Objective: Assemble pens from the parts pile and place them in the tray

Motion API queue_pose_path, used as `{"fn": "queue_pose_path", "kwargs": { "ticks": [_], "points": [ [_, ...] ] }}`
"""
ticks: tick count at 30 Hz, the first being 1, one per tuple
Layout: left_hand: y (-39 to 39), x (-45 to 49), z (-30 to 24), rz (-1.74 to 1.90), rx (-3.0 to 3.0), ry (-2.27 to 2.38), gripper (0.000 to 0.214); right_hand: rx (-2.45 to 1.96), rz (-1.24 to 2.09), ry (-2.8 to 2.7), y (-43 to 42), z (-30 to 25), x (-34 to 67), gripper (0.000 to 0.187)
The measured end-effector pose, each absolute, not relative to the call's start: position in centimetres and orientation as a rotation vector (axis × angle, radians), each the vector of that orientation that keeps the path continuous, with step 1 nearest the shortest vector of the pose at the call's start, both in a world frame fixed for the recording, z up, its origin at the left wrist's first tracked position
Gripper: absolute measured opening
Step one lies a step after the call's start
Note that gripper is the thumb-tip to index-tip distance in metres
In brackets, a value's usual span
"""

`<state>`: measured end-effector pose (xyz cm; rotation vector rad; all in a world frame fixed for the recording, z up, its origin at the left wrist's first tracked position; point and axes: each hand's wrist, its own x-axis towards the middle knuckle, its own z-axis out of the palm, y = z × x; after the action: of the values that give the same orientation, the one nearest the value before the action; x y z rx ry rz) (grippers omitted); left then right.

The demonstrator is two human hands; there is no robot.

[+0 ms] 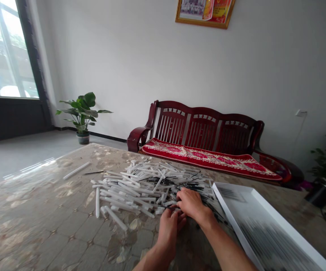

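A heap of white tube-like sticks is spread over the patterned tabletop, with thin black sticks mixed in at its right side. My left hand is at the near edge of this heap, its fingers curled together close to a black piece. Just right of it, my right hand bends its fingers down against the black sticks. The two hands nearly touch. Whatever lies between the fingertips is too hidden to name. To the right, a white open box holds many thin dark sticks lying lengthwise.
One white tube and a thin dark pointed stick lie apart at the left. Beyond the table stands a dark red wooden bench. A potted plant is on the floor; a black container is at the right.
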<state>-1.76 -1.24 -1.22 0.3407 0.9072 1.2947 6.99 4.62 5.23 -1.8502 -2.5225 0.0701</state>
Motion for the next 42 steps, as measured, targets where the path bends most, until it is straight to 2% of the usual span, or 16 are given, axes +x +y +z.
{"fn": "queue_pose_path", "kwargs": {
  "ticks": [4,10,16,19,30,35,38,42],
  "points": [
    [-1.3,-1.9,-1.0,1.273,0.396,0.909,0.007,-1.885,0.027,-2.552,4.3,5.5,6.6,0.016],
    [-0.9,-2.2,-0.9,1.267,0.348,0.952,0.016,-1.951,-0.047,-2.456,4.4,5.6,6.5,0.018],
    [-0.7,-2.0,-1.4,1.307,0.372,0.914,0.005,-1.754,0.020,-2.423,5.2,5.9,4.1,0.021],
    [-0.7,-2.0,-1.5,1.318,0.389,0.891,0.001,-1.720,-0.049,-2.460,6.0,6.0,2.4,0.023],
    [-0.2,-2.1,-1.0,1.339,0.329,0.937,0.013,-1.752,-0.243,-2.542,6.3,6.3,1.7,0.030],
    [-0.4,-2.1,-0.8,1.332,0.340,0.920,0.012,-1.827,-0.011,-2.479,5.4,7.3,5.0,0.017],
    [-0.6,-2.2,-0.5,1.340,0.379,0.882,0.009,-1.774,0.386,-2.320,5.2,7.1,7.3,0.016],
    [-0.8,-2.1,-0.2,1.335,0.509,0.925,0.025,-1.594,0.886,-1.934,4.8,6.1,8.6,0.013]
  ]
}}
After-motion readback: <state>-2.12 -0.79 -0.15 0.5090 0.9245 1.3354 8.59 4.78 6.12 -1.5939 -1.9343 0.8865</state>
